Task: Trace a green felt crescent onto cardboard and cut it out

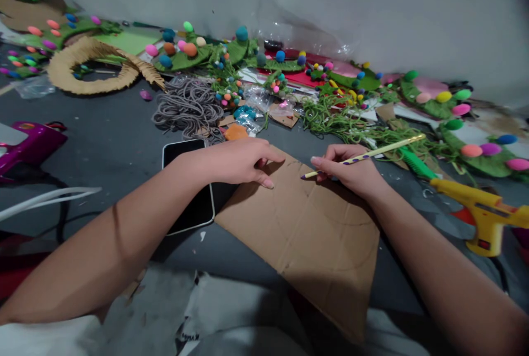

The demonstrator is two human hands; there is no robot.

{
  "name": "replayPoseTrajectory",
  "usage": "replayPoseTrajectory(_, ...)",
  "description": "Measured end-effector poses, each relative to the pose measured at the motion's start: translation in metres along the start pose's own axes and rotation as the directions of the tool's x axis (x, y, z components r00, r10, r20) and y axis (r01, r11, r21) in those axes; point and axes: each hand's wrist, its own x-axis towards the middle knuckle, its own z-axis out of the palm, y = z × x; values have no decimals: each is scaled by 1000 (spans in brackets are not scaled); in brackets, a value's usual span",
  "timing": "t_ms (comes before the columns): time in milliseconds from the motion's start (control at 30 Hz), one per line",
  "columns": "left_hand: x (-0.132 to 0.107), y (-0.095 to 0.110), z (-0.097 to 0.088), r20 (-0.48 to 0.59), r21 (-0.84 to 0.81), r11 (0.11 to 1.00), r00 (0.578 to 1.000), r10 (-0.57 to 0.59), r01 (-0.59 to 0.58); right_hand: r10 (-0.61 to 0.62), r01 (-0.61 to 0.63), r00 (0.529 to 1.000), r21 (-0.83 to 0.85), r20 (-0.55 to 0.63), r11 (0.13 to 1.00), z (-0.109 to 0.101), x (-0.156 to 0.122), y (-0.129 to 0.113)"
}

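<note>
A piece of brown cardboard point(318, 235) lies on the dark table and sticks out past its front edge. Faint curved pencil lines show on its surface. My right hand point(349, 171) grips a yellow pencil point(378, 151) with dark spots, its tip close to the cardboard near the far edge. My left hand point(243, 163) rests on the cardboard's far left part, index finger and thumb apart, holding nothing; its other fingers are partly hidden. Under my left wrist lies a phone point(192, 207) with a dark screen and a pale rim, partly covered by the forearm.
At the right is a yellow glue gun point(481, 207), near a green-handled tool point(416, 163). A purple device point(31, 146) lies at the left. Behind are grey cord point(188, 103), green yarn point(330, 116), a tan ring point(91, 83) and several green pieces with coloured balls point(190, 57).
</note>
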Motion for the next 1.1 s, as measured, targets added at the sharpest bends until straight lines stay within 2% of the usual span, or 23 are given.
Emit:
replayPoseTrajectory(67,0,0,1,-9,2,1000,1000,3,-3,-10,9,999,-13,-42,1000,2,3,1)
replayPoseTrajectory(100,0,-1,1,-16,1,1000,1000,7,-7,-32,30,994,-19,-106,999,4,5,2)
replayPoseTrajectory(167,0,-2,1,-31,-2,1000,1000,5,-6,-81,81,961,-12,-264,997,5,9,3)
replayPoseTrajectory(233,0,-2,1,-37,-6,1000,999,-5,5,-98,105,930,2,-355,994,6,12,4)
replayPoseTrajectory(467,-1,-4,1,-45,-21,1000,999,21,-22,-94,77,958,-74,-271,994,6,0,-6)
replayPoseTrajectory(667,0,-3,1,-33,-6,999,999,32,-33,-1,-3,996,-37,-92,999,7,-3,-6)
replayPoseTrajectory(800,0,-1,0,-10,3,1000,1000,27,-27,9,-8,997,16,-76,1000,6,2,-3)
replayPoseTrajectory(1100,0,1,-1,7,0,1000,1000,-6,6,19,-20,999,-34,-33,999,6,2,-5)
